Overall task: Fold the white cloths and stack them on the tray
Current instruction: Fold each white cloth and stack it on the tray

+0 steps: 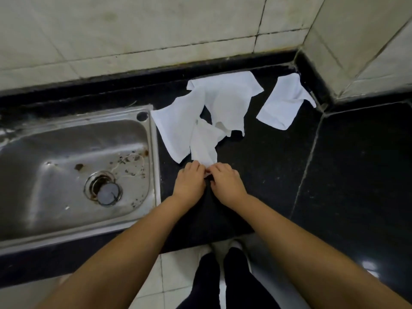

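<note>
Head view: both hands, left hand (189, 182) and right hand (226, 182), pinch the near edge of a crumpled white cloth (204, 143) on the black counter (267, 175), fingertips tucked out of sight. More cloths (225, 101) lie heaped behind; a folded cloth (282, 103) sits far right, no tray visible.

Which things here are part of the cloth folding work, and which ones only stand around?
Part of the job:
- nearest white cloth, pinched at its near edge by the left hand and right hand
- crumpled cloths behind it
- separate cloth by the corner
No tray is in view.

Just there:
- steel sink with its drain
- black counter
- tiled wall
</note>
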Motion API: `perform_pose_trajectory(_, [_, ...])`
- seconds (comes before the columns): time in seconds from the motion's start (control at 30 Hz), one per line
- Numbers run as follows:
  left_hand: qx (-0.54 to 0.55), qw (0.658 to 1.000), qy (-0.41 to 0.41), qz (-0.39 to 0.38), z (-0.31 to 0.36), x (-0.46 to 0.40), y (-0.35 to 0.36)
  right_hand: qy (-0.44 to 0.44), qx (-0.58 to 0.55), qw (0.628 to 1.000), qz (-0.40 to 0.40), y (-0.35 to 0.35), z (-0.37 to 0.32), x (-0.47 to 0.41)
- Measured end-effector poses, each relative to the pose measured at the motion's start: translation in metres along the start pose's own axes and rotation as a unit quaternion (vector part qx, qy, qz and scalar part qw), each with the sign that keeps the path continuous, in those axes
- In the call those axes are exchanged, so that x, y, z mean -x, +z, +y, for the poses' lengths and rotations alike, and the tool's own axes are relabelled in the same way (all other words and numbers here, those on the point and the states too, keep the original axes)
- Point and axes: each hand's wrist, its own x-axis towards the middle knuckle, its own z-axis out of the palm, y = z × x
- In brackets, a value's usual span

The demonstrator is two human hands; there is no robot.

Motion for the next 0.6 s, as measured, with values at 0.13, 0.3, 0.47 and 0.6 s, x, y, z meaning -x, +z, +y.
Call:
perform_pose_trajectory(0.13, [0.075, 0.996, -0.002, 0.041, -0.006, -0.006, 0.002, 0.001, 0.027, 0.999, 0.022, 0.004, 0.006, -0.009])
perform_pose_trajectory(0.3, [0.23, 0.969, 0.016, 0.092, 0.011, -0.004, -0.016, -0.006, -0.098, 0.991, 0.086, -0.028, 0.013, -0.004])
perform_pose_trajectory(0.47, [0.335, 0.935, 0.019, 0.114, 0.039, -0.011, -0.054, 0.008, -0.307, 0.943, 0.127, -0.1, 0.014, 0.023])
perform_pose_trajectory(0.6, [0.404, 0.911, 0.013, 0.081, 0.049, -0.013, -0.07, 0.07, -0.416, 0.878, 0.227, -0.145, 0.032, 0.037])
